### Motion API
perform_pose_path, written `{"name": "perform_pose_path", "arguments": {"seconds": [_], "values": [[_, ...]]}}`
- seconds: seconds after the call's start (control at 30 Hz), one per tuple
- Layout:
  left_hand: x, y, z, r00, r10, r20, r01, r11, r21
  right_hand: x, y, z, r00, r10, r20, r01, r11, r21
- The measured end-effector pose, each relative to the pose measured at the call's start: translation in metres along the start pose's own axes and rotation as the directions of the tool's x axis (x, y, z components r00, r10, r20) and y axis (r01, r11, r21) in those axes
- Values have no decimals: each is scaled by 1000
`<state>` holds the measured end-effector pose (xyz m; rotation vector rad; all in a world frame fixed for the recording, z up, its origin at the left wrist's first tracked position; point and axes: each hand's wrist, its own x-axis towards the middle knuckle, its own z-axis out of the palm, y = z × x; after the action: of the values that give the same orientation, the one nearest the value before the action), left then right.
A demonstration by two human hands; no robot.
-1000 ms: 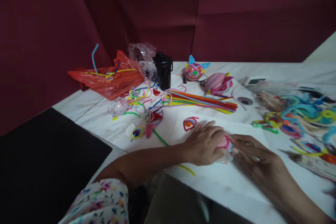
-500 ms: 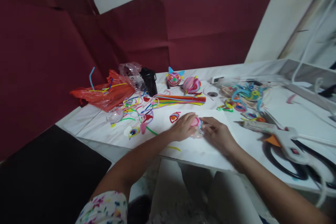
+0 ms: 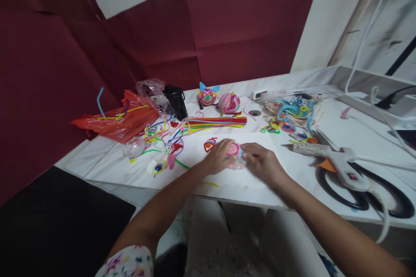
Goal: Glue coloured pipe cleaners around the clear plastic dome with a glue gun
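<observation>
Working the rim of a pink round piece (image 3: 233, 149) — the likely step in hand.
Beside a red-and-orange eye (image 3: 209, 145), the left hand (image 3: 220, 156) clasps the piece's left side, fingers together; the piece sits between both hands, over white paper (image 3: 269, 140); the right hand (image 3: 261, 162) pinches its bluish edge — the next move seemingly calls for a steady left hold and light right fingertips.

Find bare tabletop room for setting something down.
Bare: white marbled table right of the multicoloured fuzzy-strip tangle, behind the white plastic glue gun; also the front-left edge strip, in front of the clear plastic ball. Crowded: around the black lidded bottle and red plastic bag, and the white paper sheet under the left hand and right hand.
</observation>
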<state>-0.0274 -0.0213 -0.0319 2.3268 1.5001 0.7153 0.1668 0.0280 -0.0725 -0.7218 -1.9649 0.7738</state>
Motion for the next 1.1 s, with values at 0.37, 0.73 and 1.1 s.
{"name": "perform_pose_path", "arguments": {"seconds": [0.37, 0.73, 1.1], "values": [[-8, -9, -10, 997, -67, 27, 69, 993, -96, -3, -12, -7, 999, 40, -32, -39, 999, 17], [-17, -13, -8, 999, -42, 1, 42, 993, -114, -7, -13, -11, 999, 52, 4, -51, 994, -94], [-63, -18, -24, 978, -75, -196, 75, 997, -5, 4, -21, 4, 985, 53, 162, 8, 935, -354]]}}
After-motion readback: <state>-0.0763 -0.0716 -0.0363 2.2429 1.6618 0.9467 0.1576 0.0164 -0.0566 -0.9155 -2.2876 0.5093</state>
